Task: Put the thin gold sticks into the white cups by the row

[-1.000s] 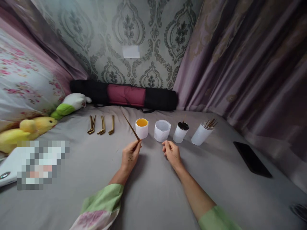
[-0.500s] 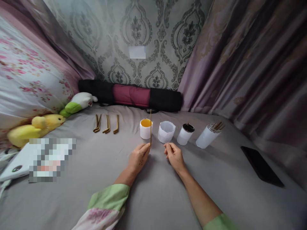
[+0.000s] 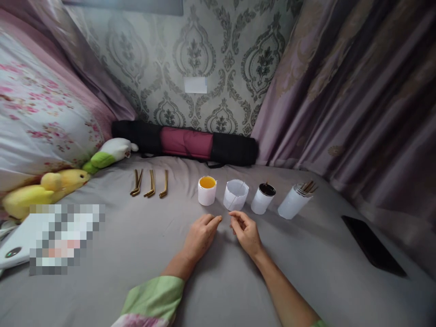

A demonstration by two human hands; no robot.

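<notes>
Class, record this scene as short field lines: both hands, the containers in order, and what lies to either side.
Left hand: fingers together; grip contents unclear
Right hand: fingers curled, near the white cup
Thin stick: seen across the white cup; holder unclear
Containers, left to right: yellow-filled cup, white cup, dark-filled jar, jar of sticks
Left side: bent brown sticks, yellow toy
Right side: flat black device

Four containers (image 3: 206, 196), three bent bundles (image 3: 165, 182)
</notes>
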